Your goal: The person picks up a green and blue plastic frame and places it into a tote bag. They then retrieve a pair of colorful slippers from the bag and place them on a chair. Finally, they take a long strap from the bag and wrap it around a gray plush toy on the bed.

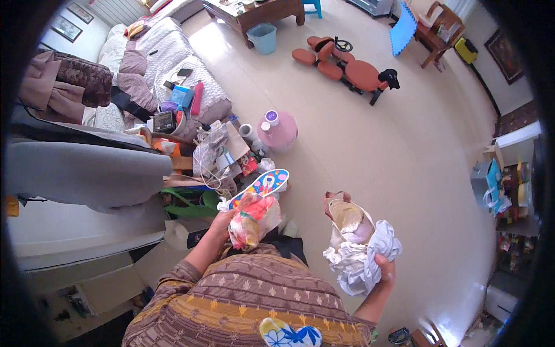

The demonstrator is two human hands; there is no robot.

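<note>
My left hand [222,225] is closed around a bundle with a crumpled red, white and yellow patterned cloth or bag [255,219]. A blue insole-shaped piece with a rocket print [271,181] sticks out above that bundle, angled up to the right. On the other side, my right hand [385,270] grips a bunched white and pale grey cloth [362,269]. Against this cloth is a beige bag [348,214] with a brown strap, its mouth facing up and pale material inside. Folds of cloth hide most of my right fingers.
A cluttered heap with cables and a paper bag [236,141] lies at the left, beside a pink round stool or bin [282,134] bearing small containers. Farther off are a red padded exercise machine [362,74], a light blue bin [263,40] and a bed or sofa [169,43].
</note>
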